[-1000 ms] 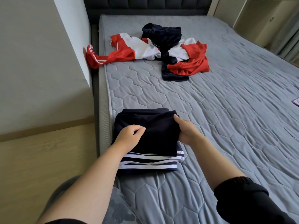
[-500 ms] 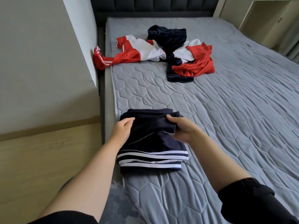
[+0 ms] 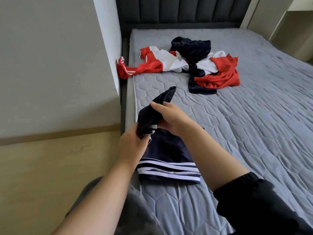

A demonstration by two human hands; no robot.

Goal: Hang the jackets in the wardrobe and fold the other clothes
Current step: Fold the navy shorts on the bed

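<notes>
**Current state.** The navy garment [image 3: 153, 114] is held off the bed [image 3: 254, 133], above its near left edge. It is gripped by both hands. The right hand [image 3: 171, 117] is clamped on the upper part, with one end of the cloth standing up past the fingers. The left hand [image 3: 132, 146] is closed on the lower end, where a small white mark is seen.

**Change.** One second earlier this garment was lying flat on the folded striped piece [image 3: 169, 161], with both hands on it. It has since been gathered and raised, so the flat lay is lost and the cloth is now bunched. The striped piece is left in place at the near left edge, its white bands toward the person.

**Judgement.** The navy garment is probably being refolded or shaken out, so it cannot yet be counted as finished. The pile of red, white and navy clothes [image 3: 203, 65] at the far end of the bed is not yet handled — most of the task is judged outstanding.
</notes>
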